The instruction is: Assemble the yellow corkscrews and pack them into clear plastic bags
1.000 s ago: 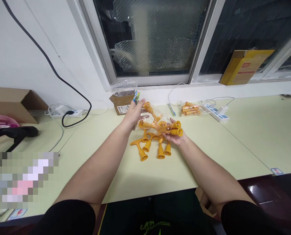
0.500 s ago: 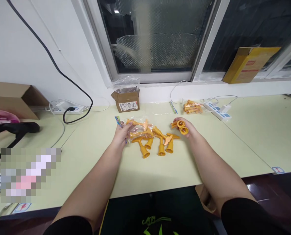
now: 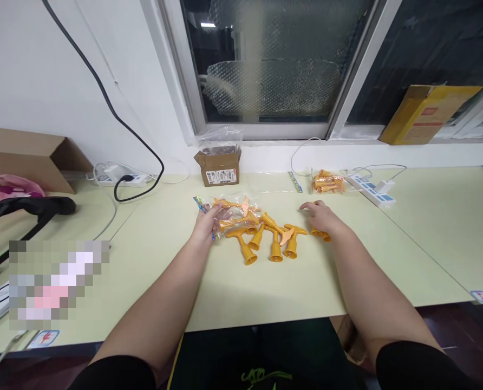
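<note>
Yellow pieces (image 3: 320, 233) released by right hand (image 3: 323, 216) (now unclenched); left hand (image 3: 206, 221) clamped on bag (image 3: 237, 213).

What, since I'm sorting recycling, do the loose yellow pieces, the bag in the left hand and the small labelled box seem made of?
Yellow pieces: probably moulded plastic, semi-glossy, by their smooth, rounded surfaces.
Bag: likely thin plastic film, clear and shiny, by its see-through look and glints.
Box: apparently cardboard, matte, by its brown colour and flap.

Smooth plastic bell-ended pieces (image 3: 248, 255), glossy thin-film plastic bag (image 3: 238, 213), small matt cardboard box (image 3: 221, 163), smooth matt tabletop (image 3: 225, 298).
</note>
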Motion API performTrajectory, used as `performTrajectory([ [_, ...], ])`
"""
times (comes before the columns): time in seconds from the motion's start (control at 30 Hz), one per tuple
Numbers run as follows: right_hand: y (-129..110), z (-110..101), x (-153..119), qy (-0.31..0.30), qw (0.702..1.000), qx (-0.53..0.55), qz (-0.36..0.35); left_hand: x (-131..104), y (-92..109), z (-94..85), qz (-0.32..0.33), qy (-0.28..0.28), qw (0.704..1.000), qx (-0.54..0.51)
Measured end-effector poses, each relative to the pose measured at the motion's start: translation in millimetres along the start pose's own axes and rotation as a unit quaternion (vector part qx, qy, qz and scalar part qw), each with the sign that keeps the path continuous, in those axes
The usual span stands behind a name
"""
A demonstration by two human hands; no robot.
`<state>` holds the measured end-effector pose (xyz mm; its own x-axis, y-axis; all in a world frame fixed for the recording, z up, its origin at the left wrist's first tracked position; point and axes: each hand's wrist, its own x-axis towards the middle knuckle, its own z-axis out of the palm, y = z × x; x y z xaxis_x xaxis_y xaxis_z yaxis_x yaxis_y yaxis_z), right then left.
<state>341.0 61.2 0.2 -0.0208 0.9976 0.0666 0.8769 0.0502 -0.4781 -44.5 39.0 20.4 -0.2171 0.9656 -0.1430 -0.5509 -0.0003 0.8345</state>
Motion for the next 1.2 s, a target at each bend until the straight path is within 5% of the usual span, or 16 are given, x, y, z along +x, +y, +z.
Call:
performTrajectory([
  [0.13,-10,2,-4,-0.035,0.998,-0.049,0.012,0,3,-2.8,-0.004,-0.002,1.000,0.001],
  [0.3,-44,-8,-22,0.107,0.991,-0.027,-0.080,-2,4,-2.5,-0.002,-0.009,1.000,0.010],
  [0.4,-72,-2,-34,-0.009,0.982,0.020,-0.187,-2,4,-1.8,0.000,-0.010,1.000,0.003],
  [0.5,-89,10,-39,-0.083,0.976,0.019,-0.202,0,5,-1.6,0.004,-0.008,1.000,-0.007],
  [0.6,-89,18,-36,-0.075,0.979,0.024,-0.190,1,7,-2.7,0.004,-0.007,1.000,-0.017],
  [0.8,-64,8,-23,0.039,0.974,0.061,-0.214,5,11,-7.9,-0.013,-0.004,0.999,-0.031],
  [1.2,-66,35,-6,-0.012,0.981,-0.051,-0.187,4,12,-3.2,-0.046,-0.017,0.996,-0.072],
])
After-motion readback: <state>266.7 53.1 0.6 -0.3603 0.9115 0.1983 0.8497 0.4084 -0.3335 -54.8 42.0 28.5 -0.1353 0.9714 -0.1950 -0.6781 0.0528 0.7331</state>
